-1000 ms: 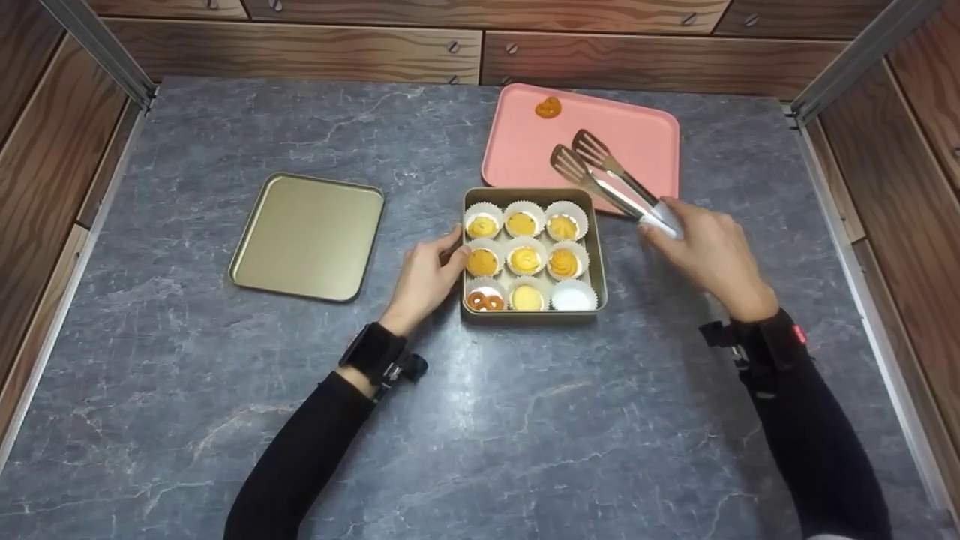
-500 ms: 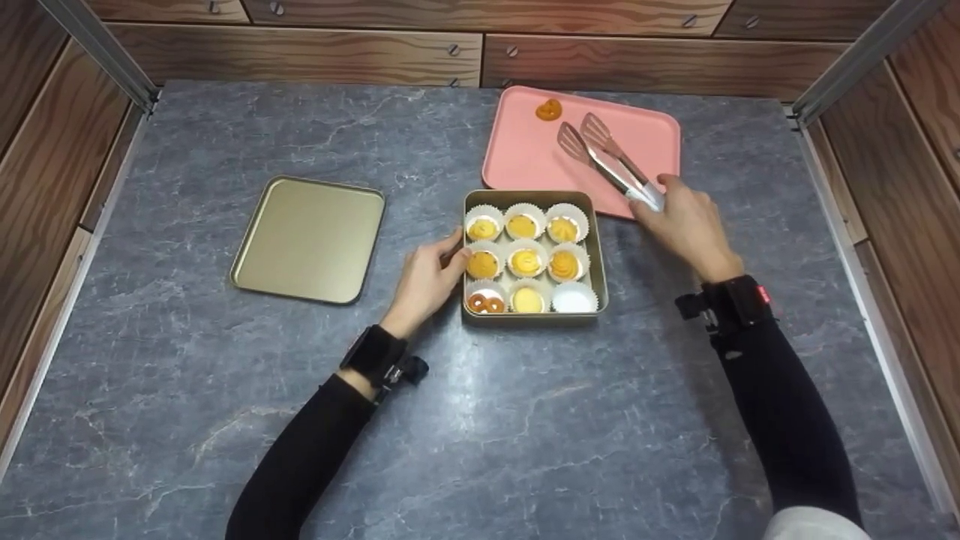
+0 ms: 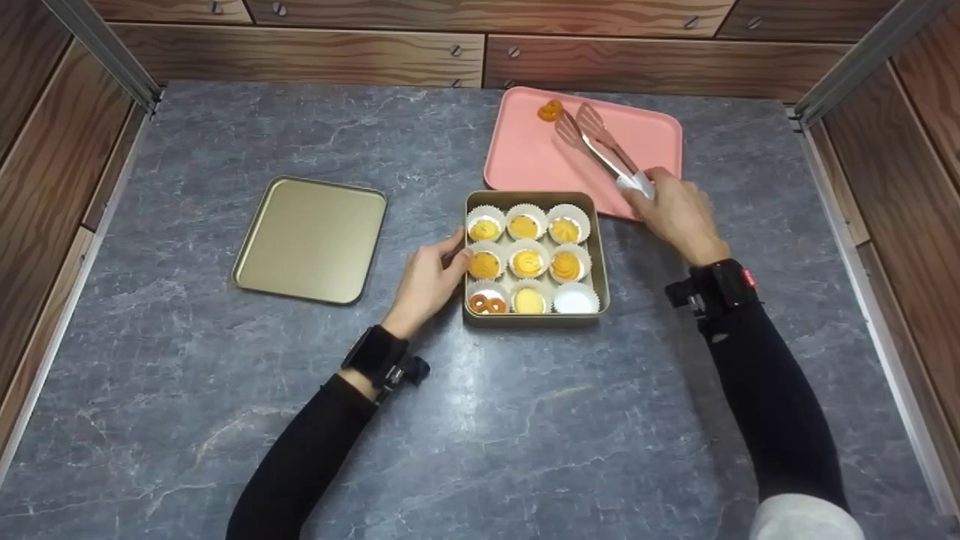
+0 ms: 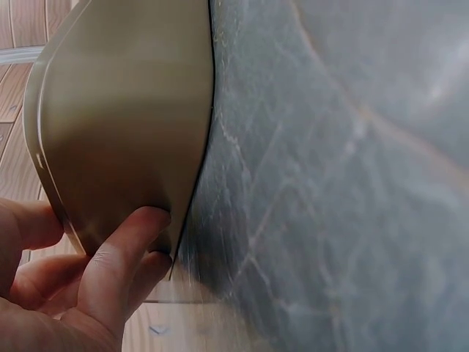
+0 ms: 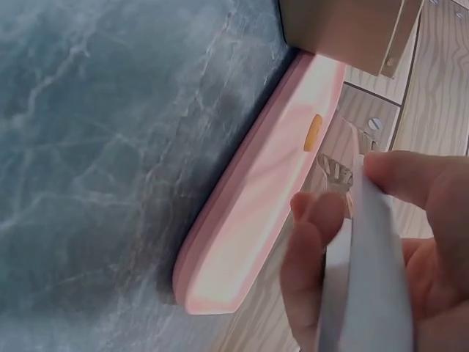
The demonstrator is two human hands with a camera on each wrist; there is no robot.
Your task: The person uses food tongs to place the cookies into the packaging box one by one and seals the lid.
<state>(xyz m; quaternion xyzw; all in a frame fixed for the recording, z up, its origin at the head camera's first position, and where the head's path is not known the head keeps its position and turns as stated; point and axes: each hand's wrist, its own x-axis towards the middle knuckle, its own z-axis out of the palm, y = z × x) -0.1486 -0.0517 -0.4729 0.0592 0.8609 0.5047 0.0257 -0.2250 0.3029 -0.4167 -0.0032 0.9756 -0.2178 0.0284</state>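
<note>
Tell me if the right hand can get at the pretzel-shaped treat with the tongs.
Probably yes: the right hand holds the spread tongs above the pink tray, close to the treat in the head view, with nothing visible between.

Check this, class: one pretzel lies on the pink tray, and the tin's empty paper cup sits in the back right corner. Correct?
No: the head view shows the empty paper cup in the tin's front right corner. One pretzel does lie on the pink tray.
</note>
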